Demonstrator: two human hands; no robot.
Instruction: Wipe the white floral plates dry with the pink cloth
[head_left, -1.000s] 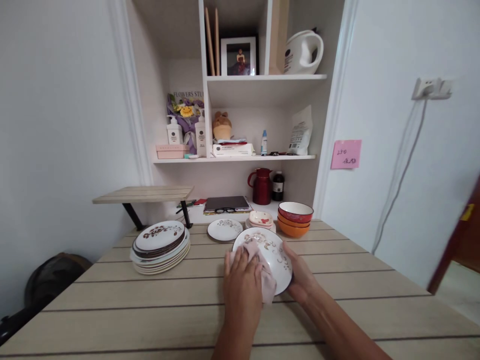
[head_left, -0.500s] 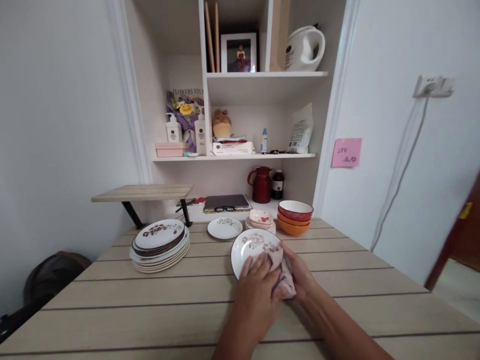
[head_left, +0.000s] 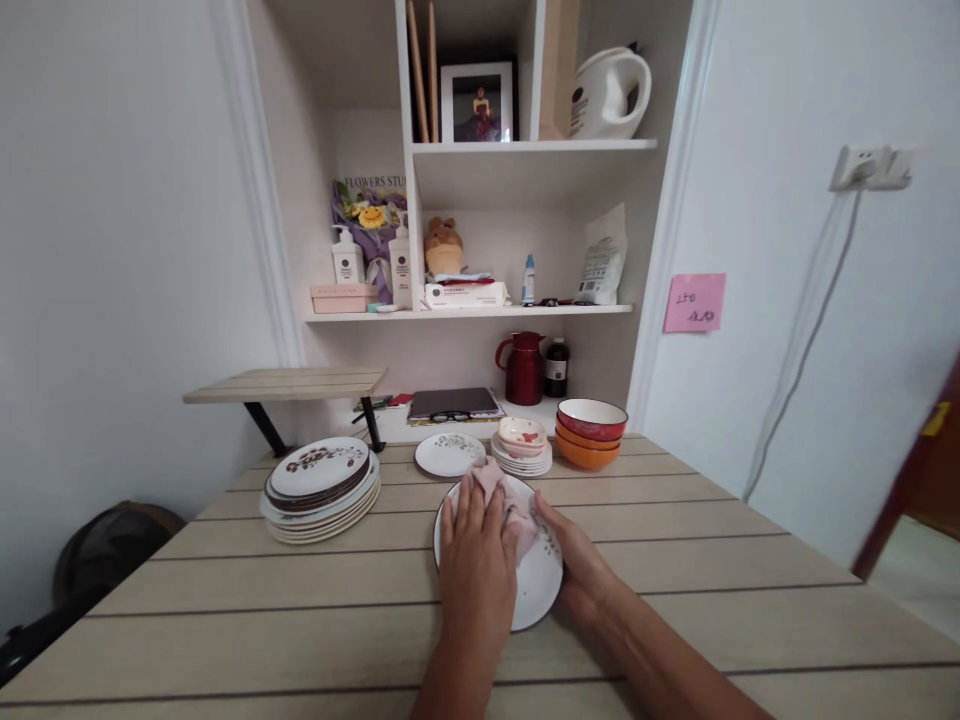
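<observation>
A white plate (head_left: 538, 592) with a dark rim and a floral print sits at the near middle of the table. My right hand (head_left: 581, 560) grips its right edge, the thumb on top and the other fingers hidden underneath. Over the plate's upper left part lies my left hand (head_left: 480, 540), pressing a crumpled pale pink cloth (head_left: 521, 515) onto the surface. Part of the cloth bunches out past its fingers toward the far rim. Just behind stands a smaller flowered plate (head_left: 450, 455), apart from the held one.
Stacked plates (head_left: 319, 490) stand at the left, beside a small raised wooden shelf (head_left: 285, 384). Small dishes (head_left: 522, 450) and stacked bowls (head_left: 591, 432) are at the back right. Behind them are a laptop (head_left: 454, 402), glasses (head_left: 450, 416) and a red jug (head_left: 523, 368).
The plate has shifted left and turned, its floral print now toward the right. My left hand and the cloth have moved left and farther over the plate. My right hand still grips the rim.
</observation>
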